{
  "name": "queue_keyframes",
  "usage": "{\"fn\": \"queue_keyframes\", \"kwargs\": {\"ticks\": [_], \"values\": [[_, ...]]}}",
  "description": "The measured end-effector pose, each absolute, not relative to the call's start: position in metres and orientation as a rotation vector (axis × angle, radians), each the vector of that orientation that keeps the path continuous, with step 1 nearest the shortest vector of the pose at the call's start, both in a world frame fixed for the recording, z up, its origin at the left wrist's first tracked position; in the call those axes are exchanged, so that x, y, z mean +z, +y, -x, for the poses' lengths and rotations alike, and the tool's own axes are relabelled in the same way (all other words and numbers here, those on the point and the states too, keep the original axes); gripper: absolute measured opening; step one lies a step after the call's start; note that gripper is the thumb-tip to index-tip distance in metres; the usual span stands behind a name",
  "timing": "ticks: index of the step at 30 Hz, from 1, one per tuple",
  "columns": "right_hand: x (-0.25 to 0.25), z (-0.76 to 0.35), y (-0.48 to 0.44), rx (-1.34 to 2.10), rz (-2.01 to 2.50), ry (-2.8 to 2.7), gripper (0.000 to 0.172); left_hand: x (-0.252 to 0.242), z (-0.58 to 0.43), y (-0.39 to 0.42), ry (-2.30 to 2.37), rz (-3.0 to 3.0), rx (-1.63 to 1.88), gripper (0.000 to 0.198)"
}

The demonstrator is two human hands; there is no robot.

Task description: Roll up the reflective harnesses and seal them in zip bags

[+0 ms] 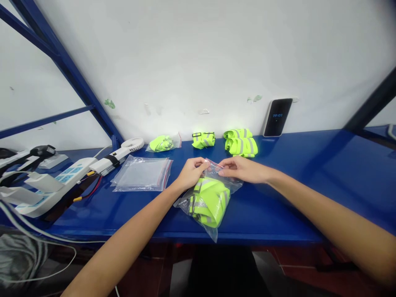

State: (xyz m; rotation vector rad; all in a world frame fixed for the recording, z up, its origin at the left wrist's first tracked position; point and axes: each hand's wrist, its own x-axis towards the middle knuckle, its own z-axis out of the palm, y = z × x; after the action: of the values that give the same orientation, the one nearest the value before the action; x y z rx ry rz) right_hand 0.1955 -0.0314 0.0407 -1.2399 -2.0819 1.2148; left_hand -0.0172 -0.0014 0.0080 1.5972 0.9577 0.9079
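Note:
A clear zip bag (213,234) lies at the front of the blue table, its red-lined zip edge facing the wall. Inside it is a folded neon-yellow reflective strap (213,198) with grey bands and a dark buckle at its left. My left hand (194,171) pinches the zip edge near its left part. Close beside it, my right hand (239,169) pinches the same edge farther right, thumb and fingers together. The bag's near corner reaches the table's front edge.
Flat clear zip bags (140,173) lie at left. Along the wall are a bagged yellow strap (161,143), a loose folded one (203,140), more yellow bundles (241,144) and a phone-like clock (277,117). A white fan (133,144) and power strip (58,183) with cables sit left.

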Motion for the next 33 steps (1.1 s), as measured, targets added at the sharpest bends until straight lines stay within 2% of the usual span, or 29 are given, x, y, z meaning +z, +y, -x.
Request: {"fn": "queue_keyframes", "kwargs": {"ticks": [7,11,21,33], "values": [[0.031,-0.187,-0.032,0.809,1.268,-2.146,0.026,0.006,0.018,-0.002,0.976,-1.851,0.914,0.026],[0.026,-0.185,-0.031,0.656,1.264,-2.212,0.029,0.006,0.018,-0.004,1.030,-1.859,0.929,0.026],[0.026,-0.181,-0.032,0.952,1.221,-2.023,0.028,0.007,0.016,-0.004,0.896,-1.894,0.906,0.024],[0.024,-0.178,-0.035,0.886,1.214,-1.993,0.029,0.004,0.019,0.002,0.816,-1.728,0.859,0.027]]}}
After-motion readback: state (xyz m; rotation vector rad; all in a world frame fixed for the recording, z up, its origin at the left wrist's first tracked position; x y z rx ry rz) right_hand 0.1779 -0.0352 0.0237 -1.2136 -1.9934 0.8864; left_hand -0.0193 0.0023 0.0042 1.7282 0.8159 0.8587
